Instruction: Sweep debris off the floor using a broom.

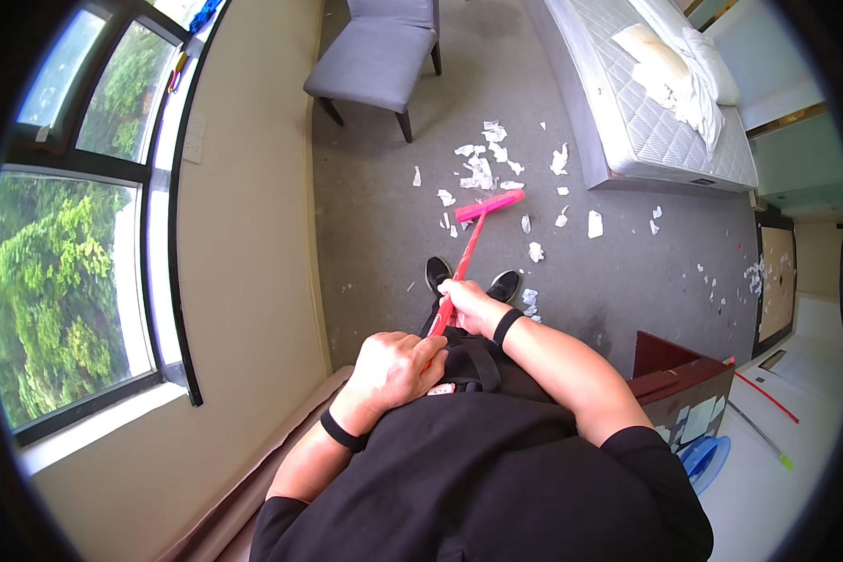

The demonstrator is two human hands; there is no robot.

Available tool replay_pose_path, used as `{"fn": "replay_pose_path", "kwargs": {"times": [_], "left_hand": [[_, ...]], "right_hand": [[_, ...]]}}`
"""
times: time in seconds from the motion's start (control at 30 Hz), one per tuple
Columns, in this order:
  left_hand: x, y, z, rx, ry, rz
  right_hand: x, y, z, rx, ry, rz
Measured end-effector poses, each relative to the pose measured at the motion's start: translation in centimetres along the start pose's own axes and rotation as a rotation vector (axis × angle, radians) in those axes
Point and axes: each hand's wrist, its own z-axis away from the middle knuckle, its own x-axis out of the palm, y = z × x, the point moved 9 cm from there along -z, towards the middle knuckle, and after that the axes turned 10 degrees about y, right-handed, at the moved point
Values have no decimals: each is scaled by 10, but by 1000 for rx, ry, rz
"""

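Note:
A broom [470, 245] with a red handle and a pink head slants away from my body toward the floor. My left hand [393, 370] is wrapped round the upper end of its handle, close to my waist. Lower on the same handle, my right hand [475, 307] grips it with closed fingers. The broom's pink head [492, 205] is down at the floor, beyond my shoes, at the near edge of a scatter of white torn paper [478, 172]. More crumpled paper [535, 251] lies to the right of the head.
A grey chair [375, 64] stands ahead on the left, by the wall. Far right is a bed with a quilted mattress [660, 122]. A dark red cabinet [679, 379] is close on my right, with a blue basin [705, 461] beside it. Windows [70, 281] line the left wall.

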Motion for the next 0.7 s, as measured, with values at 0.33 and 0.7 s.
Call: {"fn": "replay_pose_path", "kwargs": {"times": [0.33, 0.7], "left_hand": [[-44, 18, 12, 30, 64, -11], [-40, 4, 29, 24, 62, 89]], "right_hand": [[60, 19, 25, 20, -245, 63], [34, 24, 16, -4, 38, 291]]}}
